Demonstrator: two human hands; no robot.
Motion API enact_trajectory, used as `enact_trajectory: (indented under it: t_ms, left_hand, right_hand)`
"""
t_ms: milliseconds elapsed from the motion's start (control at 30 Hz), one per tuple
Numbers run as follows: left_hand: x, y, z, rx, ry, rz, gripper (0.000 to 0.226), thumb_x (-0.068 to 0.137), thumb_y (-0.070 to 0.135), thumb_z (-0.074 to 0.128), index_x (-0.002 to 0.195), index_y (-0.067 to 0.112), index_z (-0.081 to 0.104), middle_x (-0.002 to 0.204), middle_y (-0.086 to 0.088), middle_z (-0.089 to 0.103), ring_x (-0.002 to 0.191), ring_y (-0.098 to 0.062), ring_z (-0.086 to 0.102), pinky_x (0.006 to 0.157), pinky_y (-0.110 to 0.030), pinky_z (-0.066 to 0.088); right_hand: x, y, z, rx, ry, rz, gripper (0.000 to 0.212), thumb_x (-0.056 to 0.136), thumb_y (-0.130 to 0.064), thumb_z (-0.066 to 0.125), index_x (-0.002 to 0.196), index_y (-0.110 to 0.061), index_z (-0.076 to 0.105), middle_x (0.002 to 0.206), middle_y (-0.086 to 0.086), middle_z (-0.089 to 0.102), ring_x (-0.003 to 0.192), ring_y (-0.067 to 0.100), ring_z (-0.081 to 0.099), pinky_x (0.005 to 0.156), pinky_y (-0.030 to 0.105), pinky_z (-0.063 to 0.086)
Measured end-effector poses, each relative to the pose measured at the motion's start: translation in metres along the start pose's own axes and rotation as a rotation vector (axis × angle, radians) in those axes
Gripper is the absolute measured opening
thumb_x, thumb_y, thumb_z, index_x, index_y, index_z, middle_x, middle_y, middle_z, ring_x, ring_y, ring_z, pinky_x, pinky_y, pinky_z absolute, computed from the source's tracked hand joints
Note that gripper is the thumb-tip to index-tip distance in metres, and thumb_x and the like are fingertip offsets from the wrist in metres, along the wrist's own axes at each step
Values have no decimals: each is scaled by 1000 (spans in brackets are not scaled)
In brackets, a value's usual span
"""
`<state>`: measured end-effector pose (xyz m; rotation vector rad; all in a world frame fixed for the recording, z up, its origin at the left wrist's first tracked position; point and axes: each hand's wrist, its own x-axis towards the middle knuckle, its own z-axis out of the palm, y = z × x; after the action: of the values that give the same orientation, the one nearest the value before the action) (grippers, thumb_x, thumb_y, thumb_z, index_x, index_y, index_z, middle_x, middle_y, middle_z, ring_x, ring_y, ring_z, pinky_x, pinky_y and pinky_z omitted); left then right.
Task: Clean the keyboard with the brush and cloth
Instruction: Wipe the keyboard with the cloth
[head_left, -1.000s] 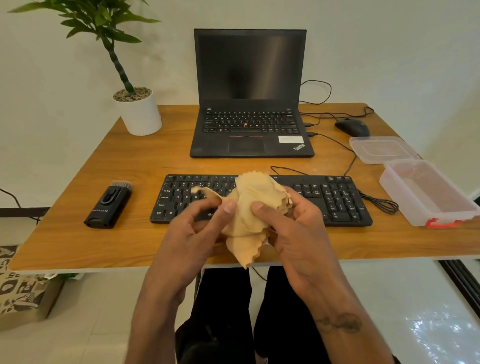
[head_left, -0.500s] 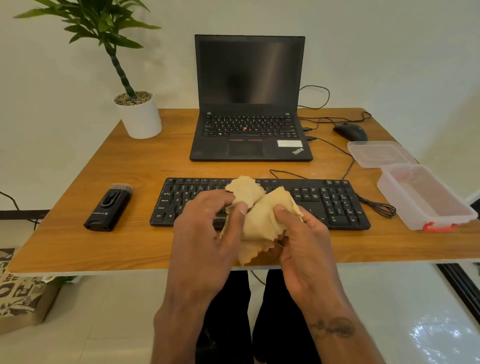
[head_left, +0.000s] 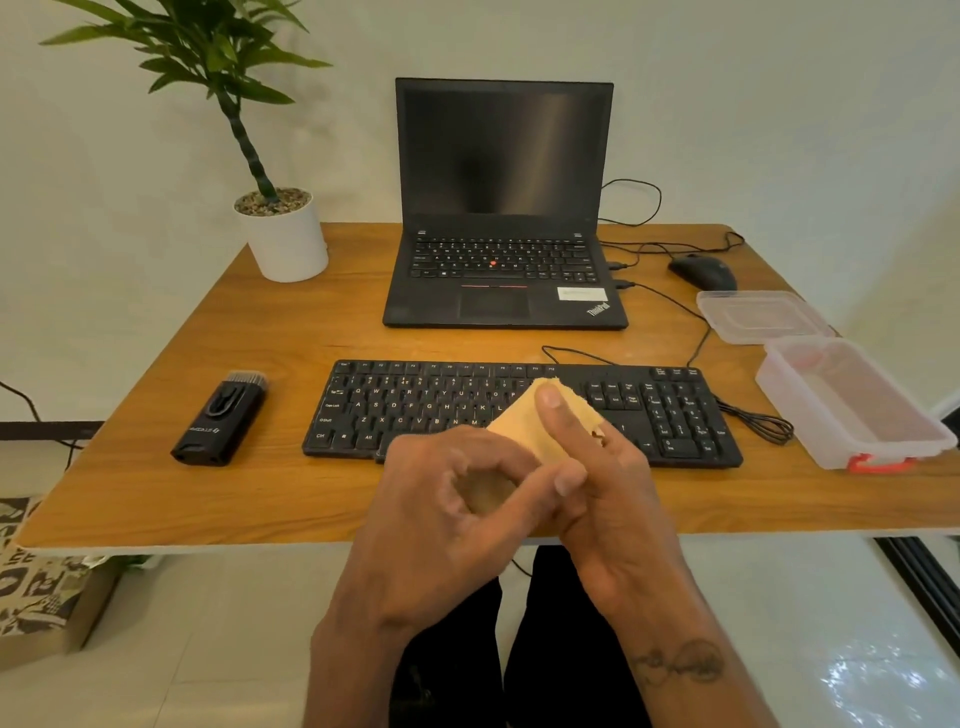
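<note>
A black wired keyboard (head_left: 441, 410) lies across the middle of the wooden desk (head_left: 291, 332). Both my hands hold a tan cloth (head_left: 524, 421) bunched small above the keyboard's near edge. My right hand (head_left: 608, 467) grips the folded cloth with its thumb laid over the top. Against it, my left hand (head_left: 457, 499) has curled fingers that pinch the cloth's lower part. A black brush tool (head_left: 221, 421) with short bristles at its far end lies on the desk left of the keyboard, untouched.
An open black laptop (head_left: 501, 270) stands behind the keyboard. A potted plant (head_left: 283, 234) is at the back left. A mouse (head_left: 701, 273), a clear lid (head_left: 763, 317) and a clear plastic box (head_left: 852, 405) sit on the right. Cables run behind the keyboard.
The cloth has been gathered from a loose open bunch into a small compact fold. Both hands closed in together around it and now sit low over the keyboard's near edge.
</note>
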<state>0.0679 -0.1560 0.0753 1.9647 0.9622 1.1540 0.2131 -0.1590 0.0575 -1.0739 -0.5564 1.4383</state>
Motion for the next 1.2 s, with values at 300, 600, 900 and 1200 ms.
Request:
enact_trajectory:
  t_ms: [300,600,900,1200]
  left_hand:
    - [1,-25,-3,-337,103,-524,57,80,53,72,132,31,66,118,16,74,109,1,69,88,-22,58]
    - [1,-30,8,-490,-48,-594,29,90,36,73,116,25,75,100,-8,78,88,-20,71,83,-41,58]
    - [-1,-31,2,-560,-205,-590,24,88,21,78,111,12,75,92,-11,75,80,-18,69,67,-26,54]
    - [2,-32,21,-435,-167,-608,37,78,26,89,112,19,74,101,-5,79,95,-22,76,80,-35,62]
  right_hand:
    - [-5,-2,-9,45,-1,-53,39,94,2,63,131,-11,63,118,16,75,115,36,69,99,56,55]
    - [-12,-16,-16,-30,-11,-149,35,92,2,66,123,-13,66,109,15,77,102,32,74,77,40,63]
    - [-8,-20,-49,-329,74,-225,78,63,-38,94,133,-31,62,119,-2,75,111,16,72,90,38,59]
    - [-9,-21,-75,-169,-199,142,84,39,-25,106,116,-11,75,117,25,72,102,36,72,82,42,63]
